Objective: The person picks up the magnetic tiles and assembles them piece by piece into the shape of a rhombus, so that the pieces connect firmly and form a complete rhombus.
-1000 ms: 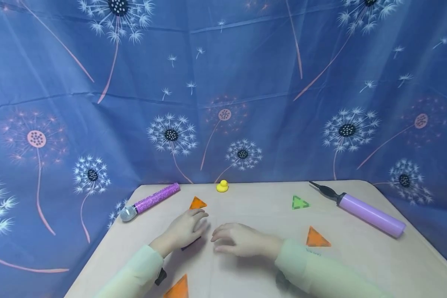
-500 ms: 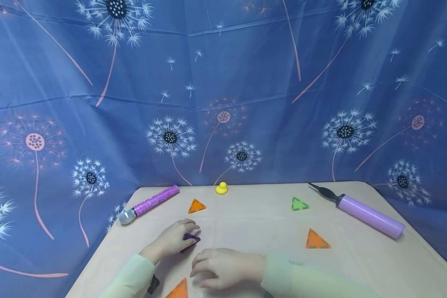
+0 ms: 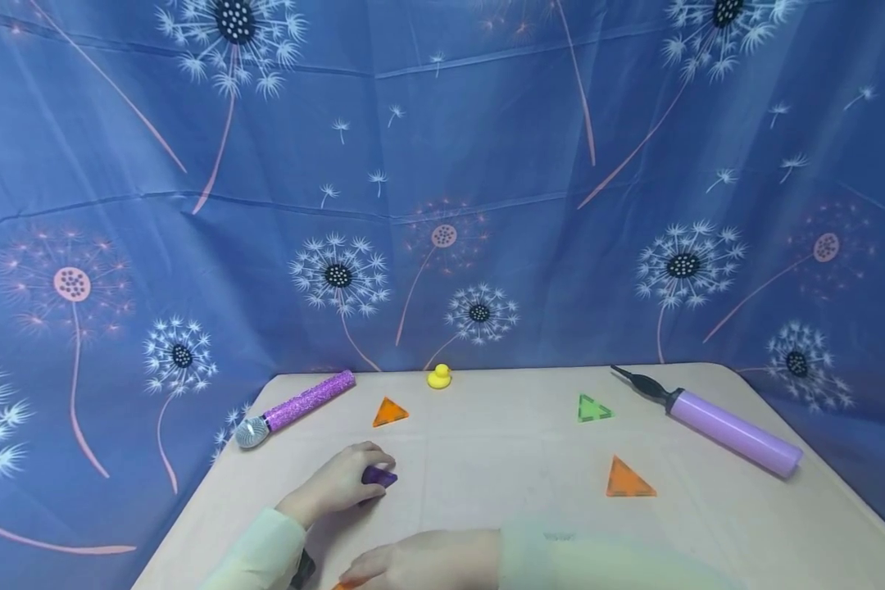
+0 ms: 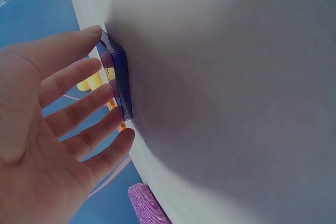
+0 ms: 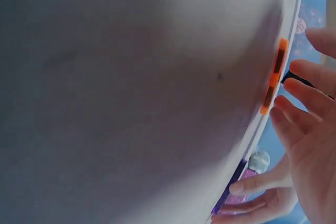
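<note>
My left hand holds a purple translucent triangle tile low over the table, left of centre. In the left wrist view, the thumb touches one corner of the purple tile and the fingers lie along it. Nearer the front edge, my right hand reaches over an orange triangle tile, mostly hidden in the head view. The right wrist view has this orange tile flat on the table, with the fingers of the right hand loosely extended beside it and the thumb apart.
Across the back lie a purple glitter microphone, an orange triangle tile and a yellow rubber duck. To the right are a green triangle tile, another orange tile and a lilac hand pump. A blue dandelion-print curtain hangs behind.
My right hand has moved from mid-table toward the front left, down to the near orange tile. The left hand has drawn back slightly, bringing the purple tile into view.
</note>
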A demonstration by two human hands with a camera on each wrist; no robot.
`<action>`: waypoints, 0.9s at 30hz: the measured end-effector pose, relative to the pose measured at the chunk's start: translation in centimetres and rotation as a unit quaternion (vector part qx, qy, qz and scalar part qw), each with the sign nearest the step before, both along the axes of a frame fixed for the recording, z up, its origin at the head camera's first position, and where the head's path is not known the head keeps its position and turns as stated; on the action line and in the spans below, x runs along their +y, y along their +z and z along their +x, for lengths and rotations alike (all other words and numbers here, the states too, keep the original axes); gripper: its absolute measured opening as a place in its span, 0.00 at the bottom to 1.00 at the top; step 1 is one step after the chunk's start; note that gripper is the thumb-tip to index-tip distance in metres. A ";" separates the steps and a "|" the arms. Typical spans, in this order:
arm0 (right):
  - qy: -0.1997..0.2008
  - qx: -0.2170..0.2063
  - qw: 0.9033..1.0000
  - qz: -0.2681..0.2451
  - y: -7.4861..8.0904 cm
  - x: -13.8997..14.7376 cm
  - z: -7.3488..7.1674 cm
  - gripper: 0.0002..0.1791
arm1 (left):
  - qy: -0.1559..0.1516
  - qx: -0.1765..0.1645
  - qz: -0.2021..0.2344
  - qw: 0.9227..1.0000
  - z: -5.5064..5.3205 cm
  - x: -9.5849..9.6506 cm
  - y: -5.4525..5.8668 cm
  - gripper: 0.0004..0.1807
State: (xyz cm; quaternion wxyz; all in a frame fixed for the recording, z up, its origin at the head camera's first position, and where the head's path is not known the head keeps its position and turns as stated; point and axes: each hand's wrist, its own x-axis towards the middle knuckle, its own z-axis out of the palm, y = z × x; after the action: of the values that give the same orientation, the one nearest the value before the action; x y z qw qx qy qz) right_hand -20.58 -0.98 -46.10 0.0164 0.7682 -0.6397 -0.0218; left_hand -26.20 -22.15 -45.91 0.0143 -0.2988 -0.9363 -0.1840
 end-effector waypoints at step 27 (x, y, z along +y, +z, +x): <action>-0.112 -0.123 0.986 0.022 0.8 4.6 -0.8 0.28 | 0.005 -0.023 0.035 0.999 -0.1 -0.3 0.1 0.22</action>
State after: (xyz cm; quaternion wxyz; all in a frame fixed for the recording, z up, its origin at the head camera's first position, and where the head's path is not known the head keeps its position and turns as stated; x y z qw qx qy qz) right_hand -21.39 3.61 -45.31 -0.0814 0.6888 -0.7181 0.0569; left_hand -26.28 -22.41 -45.77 0.0044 -0.2894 -0.9307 -0.2235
